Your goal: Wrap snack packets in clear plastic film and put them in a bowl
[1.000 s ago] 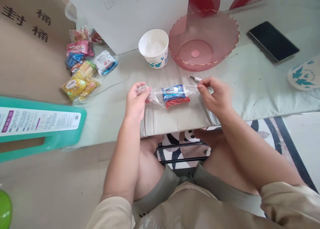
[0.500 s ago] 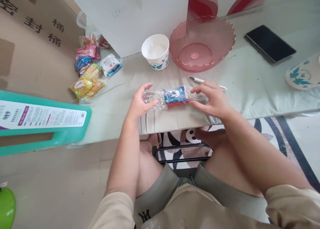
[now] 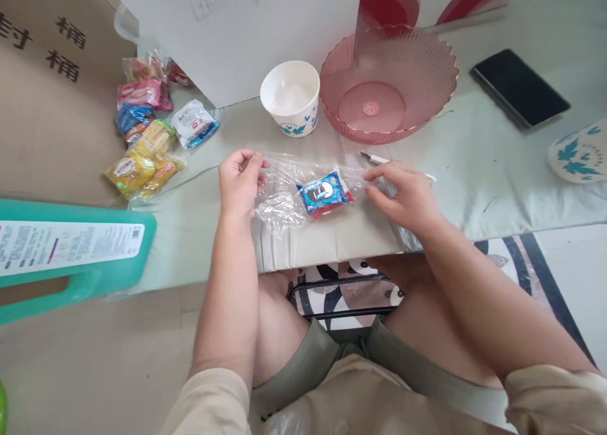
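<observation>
A clear plastic bag (image 3: 281,208) lies at the table's front edge with small snack packets in it, a blue one (image 3: 324,193) on top and red showing beneath. My left hand (image 3: 241,181) is closed in a pinch on the bag's left edge, lifting and spreading the film. At the bag's right end is my right hand (image 3: 403,193), fingers curved and apart from the thumb, with some film lying between them. Just behind that hand lies a white pen (image 3: 377,159), partly hidden by the fingers.
Behind the bag stand a white paper cup (image 3: 290,100) and a pink ribbed bowl (image 3: 389,109). A phone (image 3: 520,87) and another cup (image 3: 579,152) are at right. Several snack packets (image 3: 142,144), a cardboard box (image 3: 52,125) and a green container (image 3: 109,267) are at left.
My left hand has gone from open to pinching the bag's edge and moved left, spreading the film. The blue packet has tilted. My right hand has barely moved; the view shifted slightly.
</observation>
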Demonstrator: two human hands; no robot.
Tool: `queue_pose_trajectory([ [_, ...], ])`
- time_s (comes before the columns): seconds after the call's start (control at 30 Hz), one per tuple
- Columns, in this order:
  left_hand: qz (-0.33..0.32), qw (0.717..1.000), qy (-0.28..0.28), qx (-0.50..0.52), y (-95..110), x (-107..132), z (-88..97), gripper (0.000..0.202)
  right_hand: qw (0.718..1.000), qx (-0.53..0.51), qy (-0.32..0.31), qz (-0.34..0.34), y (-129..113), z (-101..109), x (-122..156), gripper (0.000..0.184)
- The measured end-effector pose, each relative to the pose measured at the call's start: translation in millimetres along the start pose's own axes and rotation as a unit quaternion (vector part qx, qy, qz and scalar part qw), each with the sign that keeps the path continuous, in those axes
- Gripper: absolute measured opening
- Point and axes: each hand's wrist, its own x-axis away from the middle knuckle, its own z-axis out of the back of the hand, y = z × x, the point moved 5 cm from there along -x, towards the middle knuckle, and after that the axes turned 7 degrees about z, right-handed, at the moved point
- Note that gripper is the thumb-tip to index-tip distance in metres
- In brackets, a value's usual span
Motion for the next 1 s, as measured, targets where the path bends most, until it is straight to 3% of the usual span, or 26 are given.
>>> queue_pose_trajectory([
  [0.1, -0.006, 0.997, 0.031, -0.077, -5.8, -5.9, 10.6, 0.011, 0.998, 0.002, 0.044, -0.033, 0.0, 2.1, 0.6, 0.009],
  [0.17, -0.049, 0.988, 0.074, -0.125, -5.7, -5.2, 19.5, 0.012, 0.995, -0.011, 0.069, -0.068, -0.4, 4.1, 1.5, 0.008],
  [0.23, -0.128, 0.973, 0.115, -0.153, 0.9, 1.9, 26.9, 0.036, 0.991, -0.025, 0.093, -0.097, -1.6, 6.6, 2.4, 0.006],
  [0.3, -0.215, 0.955, 0.118, -0.168, 11.1, 14.6, 29.0, 0.052, 0.984, -0.038, 0.122, -0.120, -1.6, 9.4, 3.6, 0.008],
  [0.4, -0.292, 0.934, 0.031, -0.205, 22.0, 36.6, 20.5, 0.034, 0.973, -0.091, 0.152, -0.146, 3.1, 8.8, 4.8, 0.012],
  [0.53, -0.278, 0.912, -0.092, -0.286, 17.9, 62.8, 8.4, 0.032, 0.958, -0.152, 0.176, -0.170, 15.2, 1.6, 3.8, 0.019],
  [0.67, -0.267, 0.894, -0.135, -0.334, 10.0, 82.4, 10.4, 0.045, 0.948, -0.171, 0.208, -0.170, 21.2, 0.0, 3.4, 0.026],
  [0.8, -0.279, 0.879, -0.159, -0.352, 10.3, 92.6, 13.8, 0.016, 0.969, -0.065, 0.223, -0.085, 5.5, 10.0, 5.7, 0.021],
  [0.83, -0.279, 0.876, -0.171, -0.353, 12.0, 94.7, 13.5, 0.007, 0.974, -0.019, 0.218, -0.058, -1.2, 12.1, 6.5, 0.017],
  [0.9, -0.284, 0.874, -0.191, -0.344, 18.7, 100.2, 13.2, 0.009, 0.984, 0.037, 0.175, -0.005, -14.9, 10.8, 6.8, 0.014],
  [1.0, -0.290, 0.890, -0.219, -0.276, 32.8, 109.9, 15.7, 0.012, 0.996, 0.014, 0.060, 0.058, -31.6, -0.9, 6.6, 0.025],
])
